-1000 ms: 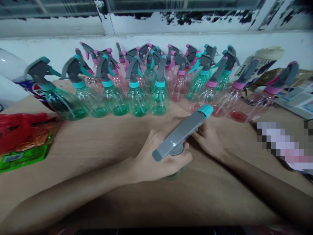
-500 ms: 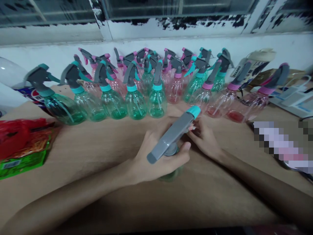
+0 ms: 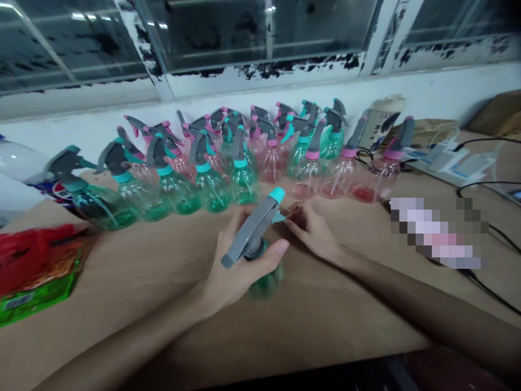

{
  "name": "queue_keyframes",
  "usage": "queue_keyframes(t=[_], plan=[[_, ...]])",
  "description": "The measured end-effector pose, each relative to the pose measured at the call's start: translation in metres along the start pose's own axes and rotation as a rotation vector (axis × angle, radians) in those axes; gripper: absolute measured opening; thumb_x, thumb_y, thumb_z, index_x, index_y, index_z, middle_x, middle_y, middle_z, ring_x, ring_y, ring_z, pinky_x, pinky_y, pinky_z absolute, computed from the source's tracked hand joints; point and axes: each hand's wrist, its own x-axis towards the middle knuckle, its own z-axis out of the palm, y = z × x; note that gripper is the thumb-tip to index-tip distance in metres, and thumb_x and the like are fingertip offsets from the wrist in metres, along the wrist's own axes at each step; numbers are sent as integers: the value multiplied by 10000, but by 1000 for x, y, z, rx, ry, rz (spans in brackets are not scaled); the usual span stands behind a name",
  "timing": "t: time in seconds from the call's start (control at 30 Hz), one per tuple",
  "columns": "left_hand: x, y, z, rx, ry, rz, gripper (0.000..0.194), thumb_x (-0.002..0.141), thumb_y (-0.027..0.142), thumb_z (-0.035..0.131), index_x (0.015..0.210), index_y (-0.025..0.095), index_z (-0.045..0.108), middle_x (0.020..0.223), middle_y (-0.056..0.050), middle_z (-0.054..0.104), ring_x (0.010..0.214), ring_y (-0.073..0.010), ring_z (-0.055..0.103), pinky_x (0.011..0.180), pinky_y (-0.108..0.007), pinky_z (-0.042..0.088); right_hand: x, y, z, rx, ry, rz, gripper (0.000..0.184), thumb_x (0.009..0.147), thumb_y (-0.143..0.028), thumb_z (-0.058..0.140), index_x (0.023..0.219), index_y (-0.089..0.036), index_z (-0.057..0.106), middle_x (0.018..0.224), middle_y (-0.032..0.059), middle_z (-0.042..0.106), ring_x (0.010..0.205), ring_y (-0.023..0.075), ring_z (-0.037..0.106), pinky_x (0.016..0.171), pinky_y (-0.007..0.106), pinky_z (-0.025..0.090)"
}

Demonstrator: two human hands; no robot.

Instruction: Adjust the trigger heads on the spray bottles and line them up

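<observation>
My left hand (image 3: 234, 277) is wrapped around the neck of a green see-through spray bottle (image 3: 266, 279) with a grey head and a teal nozzle. The bottle is at the middle front of the table, its head pointing away and to the right. Close to its teal trigger (image 3: 278, 217) is my right hand (image 3: 313, 231), with fingers curled together. Whatever those fingers hold, if anything, is hidden. Beyond my hands stand green spray bottles (image 3: 179, 193) on the left and pink spray bottles (image 3: 336, 182) on the right, in several rows.
A red plastic bag (image 3: 32, 252) and a green snack packet (image 3: 40, 301) lie at the left, before a large soda bottle (image 3: 20, 160). At the right are a blurred-out flat object (image 3: 437, 233), black cables (image 3: 488, 285) and a white power strip (image 3: 448, 168). A window wall runs behind.
The view has shifted, so the bottles at the back appear lower and farther left. My left hand still grips the same spray bottle. My right hand remains near its trigger with fingers curled.
</observation>
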Motion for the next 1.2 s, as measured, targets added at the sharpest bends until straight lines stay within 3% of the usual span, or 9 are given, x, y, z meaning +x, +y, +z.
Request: queue_keyframes(t=[0.17, 0.3, 0.43, 0.57, 0.67, 0.8, 0.93, 1.07, 1.2], plan=[[-1, 7, -6, -48, -16, -100, 486, 723, 395, 612, 1154, 256, 435, 834, -13, 616, 656, -186, 585, 617, -355, 514, 3, 0, 1, 12, -5, -15, 174, 819, -251, 526, 970, -217, 447, 850, 48, 642, 769, 178, 626, 711, 361, 505], [-12, 2, -19, 28, -71, 11, 623, 725, 362, 630, 1277, 297, 349, 1262, -48, 532, 1092, -250, 550, 931, -424, 465, 3, 1, 3, 29, -20, -32, 179, 817, -220, 516, 979, -214, 438, 857, 51, 640, 785, 172, 625, 728, 349, 505], [-32, -14, -32, 248, -179, -2, 644, 751, 358, 645, 1315, 291, 342, 1265, -60, 544, 1151, -295, 523, 966, -496, 436, 5, 3, 1, -9, -11, -71, 182, 816, -202, 505, 984, -211, 436, 866, 54, 637, 795, 176, 625, 739, 355, 505], [-37, -19, -35, 347, -167, 12, 525, 791, 358, 621, 1275, 321, 420, 1204, -56, 608, 1101, -306, 576, 932, -528, 460, 14, 7, -11, -78, 85, -111, 173, 815, -230, 508, 976, -208, 449, 912, 74, 623, 803, 193, 619, 744, 380, 506], [-21, -17, -29, 378, -192, 24, 433, 809, 399, 608, 1208, 275, 494, 1173, -62, 626, 1093, -301, 586, 940, -510, 460, 20, 13, -19, -85, 169, -95, 192, 816, -257, 507, 990, -197, 455, 922, 87, 618, 793, 204, 619, 712, 387, 510], [18, -19, -16, 436, -193, 60, 465, 827, 481, 561, 1219, 240, 496, 1243, -71, 580, 1173, -262, 529, 998, -460, 414, 22, 18, -21, -51, 196, -85, 196, 817, -257, 501, 998, -198, 459, 886, 72, 626, 780, 203, 622, 706, 389, 509], [57, -30, 0, 575, -106, 135, 500, 831, 532, 526, 1177, 170, 537, 1181, -115, 573, 1156, -283, 519, 974, -450, 423, 19, 16, -17, -19, 213, -101, 188, 814, -255, 502, 987, -199, 457, 892, 69, 626, 745, 183, 617, 680, 358, 510], [88, -42, 13, 621, -55, 155, 442, 838, 483, 548, 1071, 109, 578, 1121, -147, 575, 1095, -294, 546, 934, -435, 442, 17, 14, -16, 8, 238, -89, 196, 815, -269, 498, 992, -196, 454, 886, 67, 623, 709, 172, 610, 649, 347, 509], [111, -48, 23, 625, -18, 131, 450, 841, 440, 565, 1125, 92, 531, 1125, -172, 600, 1070, -298, 567, 917, -428, 448, 16, 17, -15, 16, 215, -74, 182, 812, -282, 507, 966, -201, 456, 869, 65, 626, 728, 184, 616, 657, 356, 510]])
